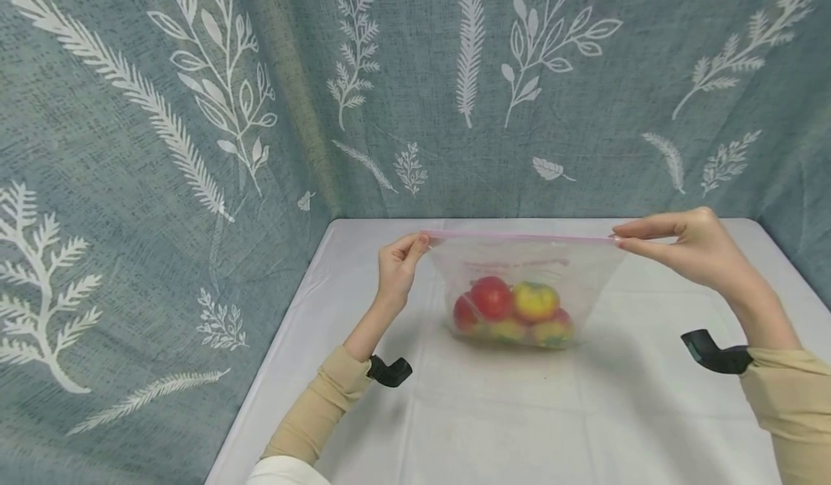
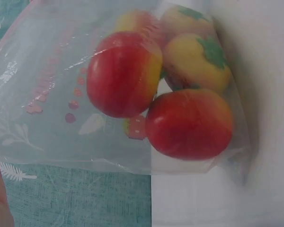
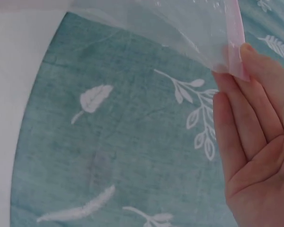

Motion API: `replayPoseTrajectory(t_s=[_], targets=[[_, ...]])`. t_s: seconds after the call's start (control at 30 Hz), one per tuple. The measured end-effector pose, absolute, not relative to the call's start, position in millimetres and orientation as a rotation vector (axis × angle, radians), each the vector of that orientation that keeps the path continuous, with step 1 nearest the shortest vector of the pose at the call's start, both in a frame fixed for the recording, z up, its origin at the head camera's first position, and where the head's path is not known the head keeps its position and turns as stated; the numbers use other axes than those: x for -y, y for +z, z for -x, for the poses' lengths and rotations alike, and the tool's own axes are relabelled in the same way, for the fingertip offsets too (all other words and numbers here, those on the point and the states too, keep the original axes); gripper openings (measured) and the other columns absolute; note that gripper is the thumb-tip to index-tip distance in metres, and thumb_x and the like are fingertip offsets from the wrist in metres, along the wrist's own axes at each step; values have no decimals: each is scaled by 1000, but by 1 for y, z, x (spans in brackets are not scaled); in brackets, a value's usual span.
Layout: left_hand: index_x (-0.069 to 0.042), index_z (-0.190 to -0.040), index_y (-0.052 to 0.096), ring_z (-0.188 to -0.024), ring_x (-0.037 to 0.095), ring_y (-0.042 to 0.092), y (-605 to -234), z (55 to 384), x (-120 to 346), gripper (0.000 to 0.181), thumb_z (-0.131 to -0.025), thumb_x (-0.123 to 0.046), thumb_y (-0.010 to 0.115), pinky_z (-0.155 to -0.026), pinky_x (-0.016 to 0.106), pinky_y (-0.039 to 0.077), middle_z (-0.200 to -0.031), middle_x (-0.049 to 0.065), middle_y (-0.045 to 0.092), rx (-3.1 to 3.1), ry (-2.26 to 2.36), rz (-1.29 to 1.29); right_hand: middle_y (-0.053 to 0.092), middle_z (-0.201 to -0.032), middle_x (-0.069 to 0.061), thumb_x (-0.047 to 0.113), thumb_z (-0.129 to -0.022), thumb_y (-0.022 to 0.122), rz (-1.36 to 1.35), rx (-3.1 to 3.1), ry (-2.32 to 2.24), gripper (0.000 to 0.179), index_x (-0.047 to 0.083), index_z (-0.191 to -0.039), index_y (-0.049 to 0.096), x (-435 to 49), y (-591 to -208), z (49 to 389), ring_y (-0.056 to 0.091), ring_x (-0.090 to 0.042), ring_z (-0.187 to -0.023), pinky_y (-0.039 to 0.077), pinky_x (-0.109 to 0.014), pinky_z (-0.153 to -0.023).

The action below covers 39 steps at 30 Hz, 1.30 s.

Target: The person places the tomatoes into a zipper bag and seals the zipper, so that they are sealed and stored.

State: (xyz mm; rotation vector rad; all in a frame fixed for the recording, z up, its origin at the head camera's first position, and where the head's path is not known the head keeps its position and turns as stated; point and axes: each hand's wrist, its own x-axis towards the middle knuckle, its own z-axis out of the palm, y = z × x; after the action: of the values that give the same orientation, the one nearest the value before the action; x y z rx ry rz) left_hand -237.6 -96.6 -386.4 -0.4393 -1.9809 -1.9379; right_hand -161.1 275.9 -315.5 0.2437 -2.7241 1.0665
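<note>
A clear zip bag with a pink zip strip is stretched wide between both hands. Inside, at its bottom, lie several red and yellow fruits with green tops, among them a red one and a yellow one. The left hand pinches the left end of the strip between thumb and curled fingers. At the opposite end, the right hand pinches the corner with thumb and fingertips. The right wrist view shows the pink strip's end between thumb and fingers. Small printed figures mark the bag's side.
A white cloth-covered table lies beneath the bag. Blue-green curtains with white leaf prints stand behind it and along the sides. Each wrist carries a dark camera mount, the left one and the right one.
</note>
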Motion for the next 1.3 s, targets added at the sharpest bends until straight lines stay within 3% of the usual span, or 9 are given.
replayPoseTrajectory(t_s=[0.23, 0.47, 0.6, 0.7, 0.8, 0.87, 1.0, 1.17, 1.3], targets=[[16, -99, 64, -78, -1, 59, -391, 239, 97, 26, -94, -8, 57, -81, 17, 48, -75, -24, 65, 2000, -2004, 459, 62, -93, 36, 34, -87, 68, -180, 2660, 1226, 37, 15, -118, 67, -278, -335, 164, 59, 17, -86, 45, -5, -70], [-20, -100, 65, -96, 0, 59, -410, 241, 101, 9, -92, -20, 63, -92, 22, 46, -96, -16, 68, 1997, -2219, 644, 62, -95, 33, 26, -89, 67, -266, 2594, 1398, 38, 8, -122, 62, -273, -374, 164, 60, 15, -88, 48, -7, -73], [-8, -117, 59, -115, 15, 58, -425, 245, 101, 25, -92, -9, 60, -100, 31, 46, -120, 5, 65, 2188, -2217, 657, 62, -108, 27, 29, -91, 64, -284, 2623, 1514, 44, 8, -129, 57, -266, -403, 164, 58, 15, -94, 49, -8, -78], [-1, -135, 47, -132, 30, 45, -436, 247, 101, 45, -92, -4, 58, -108, 40, 40, -139, 20, 50, 2377, -2150, 659, 63, -124, 9, 31, -91, 63, -299, 2666, 1550, 51, 10, -136, 51, -261, -425, 165, 55, 16, -101, 47, -8, -81], [-1, -141, 40, -139, 33, 34, -447, 248, 100, 56, -90, -3, 61, -113, 40, 31, -146, 21, 41, 2517, -2063, 698, 56, -135, -11, 32, -91, 63, -325, 2692, 1566, 54, 11, -139, 48, -256, -446, 165, 53, 15, -105, 47, -9, -83], [0, -142, 38, -141, 33, 32, -453, 248, 100, 59, -89, -3, 63, -115, 38, 29, -148, 20, 39, 2549, -2038, 742, 54, -137, -17, 31, -91, 64, -346, 2699, 1587, 54, 10, -138, 48, -253, -457, 165, 52, 15, -105, 46, -9, -84], [2, -142, 38, -140, 31, 33, -459, 245, 99, 60, -87, -1, 65, -114, 33, 28, -148, 19, 39, 2532, -2018, 794, 54, -135, -20, 29, -91, 64, -343, 2682, 1621, 53, 7, -137, 49, -248, -470, 163, 53, 15, -104, 46, -8, -84], [2, -139, 43, -133, 33, 43, -460, 241, 97, 56, -87, 2, 64, -109, 33, 38, -143, 20, 45, 2453, -2041, 795, 56, -133, -21, 27, -91, 64, -313, 2621, 1653, 50, 6, -135, 52, -243, -471, 159, 58, 8, -105, 47, -9, -82], [6, -134, 47, -125, 38, 51, -460, 237, 93, 51, -86, 6, 63, -101, 32, 46, -136, 26, 50, 2392, -2057, 827, 61, -129, -12, 28, -91, 64, -296, 2609, 1620, 45, 7, -130, 57, -241, -470, 157, 58, 13, -100, 49, -10, -80]])
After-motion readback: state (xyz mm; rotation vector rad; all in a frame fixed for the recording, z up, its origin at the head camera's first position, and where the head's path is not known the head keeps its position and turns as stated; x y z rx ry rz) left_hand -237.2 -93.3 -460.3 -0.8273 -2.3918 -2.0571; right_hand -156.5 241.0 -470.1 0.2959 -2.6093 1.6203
